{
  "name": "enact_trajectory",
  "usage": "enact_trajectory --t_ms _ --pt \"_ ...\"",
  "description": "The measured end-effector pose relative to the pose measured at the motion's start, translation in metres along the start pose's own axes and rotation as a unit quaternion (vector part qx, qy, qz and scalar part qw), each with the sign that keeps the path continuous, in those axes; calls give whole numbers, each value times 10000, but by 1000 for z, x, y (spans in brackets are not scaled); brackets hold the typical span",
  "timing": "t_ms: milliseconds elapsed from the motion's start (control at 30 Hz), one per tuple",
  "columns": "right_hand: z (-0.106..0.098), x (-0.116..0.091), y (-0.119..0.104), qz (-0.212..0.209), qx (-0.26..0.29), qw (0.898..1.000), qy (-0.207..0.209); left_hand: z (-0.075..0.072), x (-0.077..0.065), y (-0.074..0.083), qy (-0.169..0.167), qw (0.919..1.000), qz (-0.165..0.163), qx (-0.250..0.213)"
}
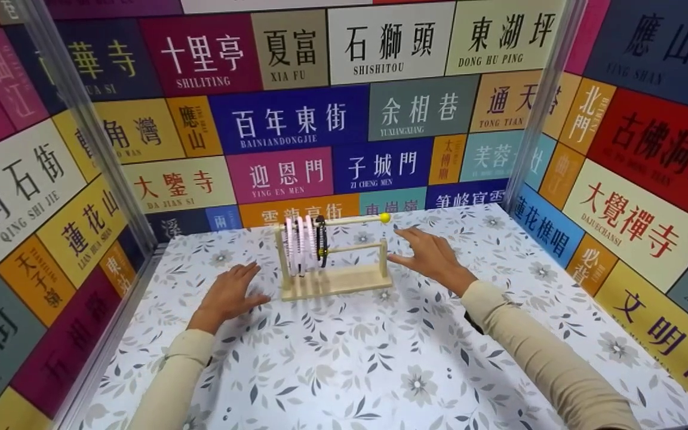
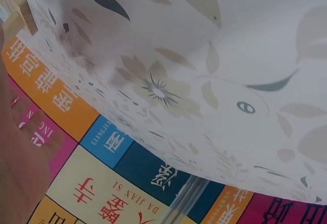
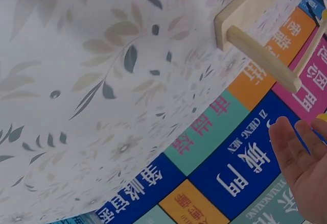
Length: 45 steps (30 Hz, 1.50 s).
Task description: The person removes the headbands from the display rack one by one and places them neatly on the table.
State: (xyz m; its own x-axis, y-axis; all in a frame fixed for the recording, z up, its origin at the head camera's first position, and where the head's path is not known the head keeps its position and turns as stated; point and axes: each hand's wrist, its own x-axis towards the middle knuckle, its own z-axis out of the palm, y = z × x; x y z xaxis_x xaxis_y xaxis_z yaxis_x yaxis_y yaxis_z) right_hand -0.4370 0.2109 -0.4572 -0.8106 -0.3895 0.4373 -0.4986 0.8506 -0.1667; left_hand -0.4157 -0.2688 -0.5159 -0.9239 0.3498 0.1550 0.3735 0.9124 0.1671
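Note:
A small wooden rack [image 1: 344,283] stands on the table, with an upper rod and a lower rod. Several pale pink and white bracelets [image 1: 300,248] hang at its left side, and a black bracelet [image 1: 322,239] with a bit of yellow hangs just right of them. A yellow ball [image 1: 384,217] caps the upper rod's right end. To the rack's left is my left hand [image 1: 229,294], fingers spread, holding nothing. My right hand [image 1: 433,255] is on the other side near the ball, fingers extended and likewise holding nothing. The right wrist view shows the rack's post [image 3: 263,58] beside that hand.
A white tablecloth [image 1: 320,370] with grey leaves and flowers covers the table. Behind it and at both sides rise panels [image 1: 290,119] of coloured blocks with Chinese lettering. Metal corner posts [image 1: 544,89] stand at the back left and back right.

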Motion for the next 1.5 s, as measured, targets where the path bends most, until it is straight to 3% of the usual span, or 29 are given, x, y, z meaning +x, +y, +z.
enact_trajectory --t_ms 500,767,1100,1500 --pt "19 14 -34 -353 367 9986 158 13 10 12 7 9998 -88 -183" --pt "31 20 -52 -425 444 9977 279 25 17 15 94 9997 58 -197" --pt "41 25 -70 -691 698 9949 235 32 16 20 194 9990 321 -255" --pt "54 34 -91 -901 734 9924 405 38 18 25 103 9981 309 -521"
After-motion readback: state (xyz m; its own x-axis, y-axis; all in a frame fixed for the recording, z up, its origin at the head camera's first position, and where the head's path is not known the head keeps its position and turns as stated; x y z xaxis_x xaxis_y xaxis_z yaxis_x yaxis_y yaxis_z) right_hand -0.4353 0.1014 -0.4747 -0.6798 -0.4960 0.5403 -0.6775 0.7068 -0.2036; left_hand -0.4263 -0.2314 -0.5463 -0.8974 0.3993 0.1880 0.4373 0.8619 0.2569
